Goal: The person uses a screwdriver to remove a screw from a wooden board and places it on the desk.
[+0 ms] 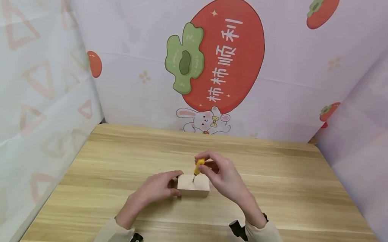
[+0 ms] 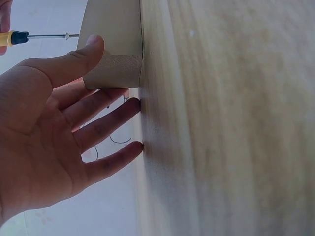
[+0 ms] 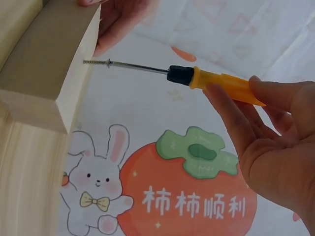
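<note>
A pale wooden block (image 1: 193,192) lies on the table in the head view. My left hand (image 1: 158,186) holds its left end, with the thumb (image 2: 81,58) on the near side and fingers at the far side. Two of that hand's fingertips touch the tabletop. Above the block, my right hand (image 1: 226,177) pinches the yellow handle of a screwdriver (image 3: 221,83) between thumb and fingers. The shaft runs to the head of a threaded screw (image 3: 97,62), whose point meets the block's top face. Much of the screw's thread still shows outside the wood.
The wood-grain table (image 1: 278,173) stretches out around the block. Printed cloth (image 1: 126,28) hangs behind it and at both sides. A black wrist camera (image 1: 238,230) juts from the right sleeve, another (image 1: 135,241) from the left.
</note>
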Demonstrator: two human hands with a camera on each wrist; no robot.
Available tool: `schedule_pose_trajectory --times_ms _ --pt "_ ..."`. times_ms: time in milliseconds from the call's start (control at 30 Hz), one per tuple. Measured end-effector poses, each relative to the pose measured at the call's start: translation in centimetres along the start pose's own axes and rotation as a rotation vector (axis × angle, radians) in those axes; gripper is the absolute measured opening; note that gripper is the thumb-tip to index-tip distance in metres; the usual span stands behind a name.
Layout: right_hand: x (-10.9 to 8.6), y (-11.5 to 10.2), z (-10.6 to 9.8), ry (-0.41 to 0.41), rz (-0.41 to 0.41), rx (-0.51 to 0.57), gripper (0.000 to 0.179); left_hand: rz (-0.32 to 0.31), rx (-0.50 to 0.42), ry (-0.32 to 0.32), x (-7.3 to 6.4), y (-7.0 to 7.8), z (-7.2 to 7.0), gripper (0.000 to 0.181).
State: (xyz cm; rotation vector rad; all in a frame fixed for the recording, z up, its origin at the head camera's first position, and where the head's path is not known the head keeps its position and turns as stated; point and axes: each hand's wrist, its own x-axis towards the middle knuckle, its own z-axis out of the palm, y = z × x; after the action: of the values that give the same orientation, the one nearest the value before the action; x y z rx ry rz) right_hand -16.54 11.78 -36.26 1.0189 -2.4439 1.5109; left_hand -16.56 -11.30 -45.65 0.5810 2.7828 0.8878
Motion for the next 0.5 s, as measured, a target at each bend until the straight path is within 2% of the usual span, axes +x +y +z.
schedule_pose_trajectory --times_ms 167,333,400,500 --pt "0.1 0.7 1.0 0.135 -0.013 -0.068 0.027 -0.017 -0.003 0.005 -0.2 -0.1 0.0 0.044" --pt "0.1 0.6 1.8 0.261 -0.05 -0.138 0.028 -0.001 -0.01 -0.001 -0.2 -0.1 0.0 0.041" --pt "0.2 0.5 1.9 0.272 -0.043 -0.112 0.028 0.004 -0.015 -0.001 -0.2 0.0 0.0 0.042" --pt "0.3 0.5 1.9 0.268 -0.002 -0.007 0.027 -0.002 -0.015 0.004 -0.1 0.0 0.0 0.042"
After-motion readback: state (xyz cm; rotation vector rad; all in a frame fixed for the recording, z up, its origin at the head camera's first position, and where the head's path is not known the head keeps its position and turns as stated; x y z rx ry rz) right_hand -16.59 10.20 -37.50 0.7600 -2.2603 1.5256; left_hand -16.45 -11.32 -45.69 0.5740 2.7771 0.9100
